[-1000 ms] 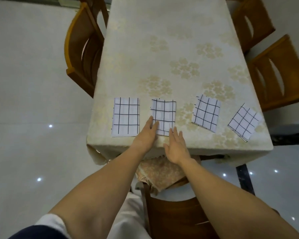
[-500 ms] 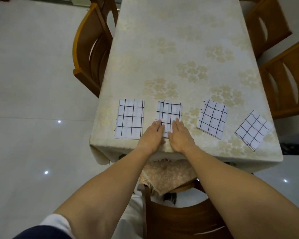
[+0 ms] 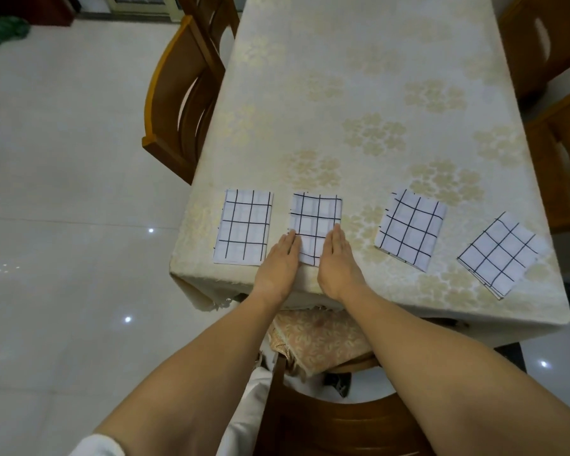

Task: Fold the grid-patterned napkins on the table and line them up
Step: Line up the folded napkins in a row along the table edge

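Flat left hand (image 3: 282,261) and right hand (image 3: 338,258) squaring second napkin (image 3: 315,222); third napkin (image 3: 408,227) needs straightening next.

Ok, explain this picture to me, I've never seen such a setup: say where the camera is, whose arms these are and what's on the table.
No machine here: a person wears a camera on the head, looking forward and down, so both bare arms enter from below. On the cloth-covered table, four folded grid-patterned napkins lie near the front edge. The leftmost napkin and the second napkin sit straight, the third napkin is slightly turned, the fourth napkin is clearly askew. The left hand and the right hand lie flat, fingers straight, on the second napkin's lower corners. Nothing is gripped. Wooden chairs stand around.
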Demonstrator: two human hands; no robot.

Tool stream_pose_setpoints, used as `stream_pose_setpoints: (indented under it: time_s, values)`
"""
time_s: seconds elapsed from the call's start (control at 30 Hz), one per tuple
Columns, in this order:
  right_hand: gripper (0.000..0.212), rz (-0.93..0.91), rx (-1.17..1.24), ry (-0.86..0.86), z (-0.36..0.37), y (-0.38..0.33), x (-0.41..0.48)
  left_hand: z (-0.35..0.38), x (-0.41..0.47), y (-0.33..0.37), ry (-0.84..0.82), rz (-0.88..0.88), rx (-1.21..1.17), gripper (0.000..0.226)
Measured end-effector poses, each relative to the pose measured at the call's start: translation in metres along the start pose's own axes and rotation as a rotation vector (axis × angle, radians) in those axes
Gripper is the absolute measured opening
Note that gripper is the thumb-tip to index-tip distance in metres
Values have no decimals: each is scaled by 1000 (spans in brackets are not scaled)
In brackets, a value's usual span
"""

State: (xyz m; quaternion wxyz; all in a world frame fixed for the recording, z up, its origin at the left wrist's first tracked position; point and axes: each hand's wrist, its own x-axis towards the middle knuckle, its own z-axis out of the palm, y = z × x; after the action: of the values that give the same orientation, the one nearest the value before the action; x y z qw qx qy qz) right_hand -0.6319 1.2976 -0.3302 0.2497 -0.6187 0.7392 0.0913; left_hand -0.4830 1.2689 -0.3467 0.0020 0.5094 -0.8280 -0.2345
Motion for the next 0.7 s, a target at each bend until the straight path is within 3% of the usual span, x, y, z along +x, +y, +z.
stream_pose_setpoints:
  time_s: [0.47,0.53,0.6,0.7]
  values:
    - [68,-30,66,-18,-9,21,6,2,10,3,-93,30,172,71]
    - [64,-24,183,75,-17,29,1,-1,8,12,-75,-50,155,71]
    - [61,44,289,258,-22,47,-7,-4,7,34,47,-89,76,72]
    - [59,201,265,412,-22,89,-18,-1,15,82,108,85,-112,55]
